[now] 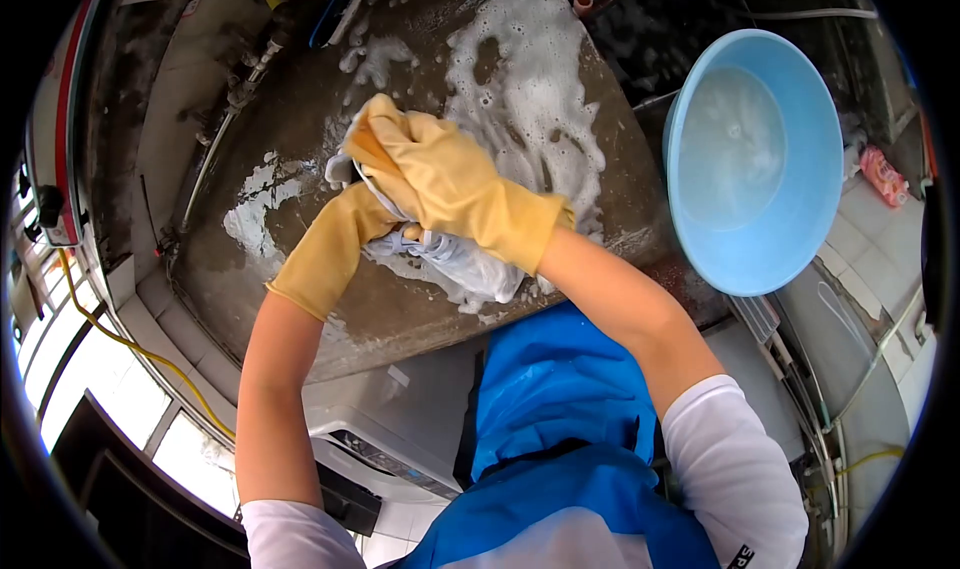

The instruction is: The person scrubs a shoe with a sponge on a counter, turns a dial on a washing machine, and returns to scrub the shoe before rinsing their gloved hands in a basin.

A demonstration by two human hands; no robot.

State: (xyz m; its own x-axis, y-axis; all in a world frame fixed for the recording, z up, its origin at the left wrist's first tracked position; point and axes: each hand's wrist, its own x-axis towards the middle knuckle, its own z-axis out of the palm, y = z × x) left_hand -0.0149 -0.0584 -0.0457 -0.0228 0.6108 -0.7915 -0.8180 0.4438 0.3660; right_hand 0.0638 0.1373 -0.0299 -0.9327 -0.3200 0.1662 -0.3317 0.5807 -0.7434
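Note:
A wet, soapy white shoe (pixel 485 274) with pale laces lies tilted over the stone slab, its toe toward me. Both my hands wear yellow rubber gloves. My left hand (pixel 360 224) is closed around the shoe from the left, with a fingertip showing by the laces. My right hand (pixel 435 174) crosses over the top, its gloved fingers bent down over the far end and hiding much of the shoe. Whatever lies under the right palm is hidden.
Suds (pixel 530 79) cover part of the slab (pixel 410 344). A blue-handled brush (pixel 335 9) lies at its far edge. On the right stands a light-blue basin (pixel 755 259) of cloudy water. Pipes (pixel 235 99) run along the left wall, and a washing machine (pixel 390 419) stands below the slab.

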